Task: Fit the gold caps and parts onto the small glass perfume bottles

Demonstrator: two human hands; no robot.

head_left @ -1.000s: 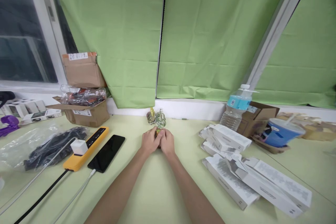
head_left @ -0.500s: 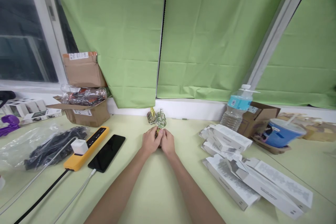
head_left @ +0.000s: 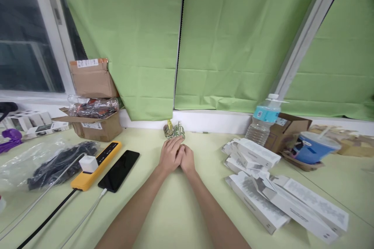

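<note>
My left hand [head_left: 170, 153] and my right hand [head_left: 187, 160] meet above the middle of the table, thumbs close together. The left fingers are held together and reach forward over the top of the right hand. My right hand is closed, its fingers curled inward. Whatever lies between the palms is hidden by the fingers. Just beyond the fingertips stand two small coiled, shiny things, a yellow-topped one [head_left: 168, 128] and a greenish one [head_left: 179, 127]; their kind is too small to make out.
Left of my arms lie a black phone [head_left: 119, 170] on a cable and a yellow power strip [head_left: 96, 166] with a white charger. White flat boxes [head_left: 260, 202] are piled to the right, near a water bottle [head_left: 263, 122] and a blue cup [head_left: 314, 148]. Cardboard boxes [head_left: 95, 124] stand back left.
My left fingers have straightened and moved forward over the right hand. They now cover the small yellowish and dark thing that showed between my hands. My right hand has barely shifted.
</note>
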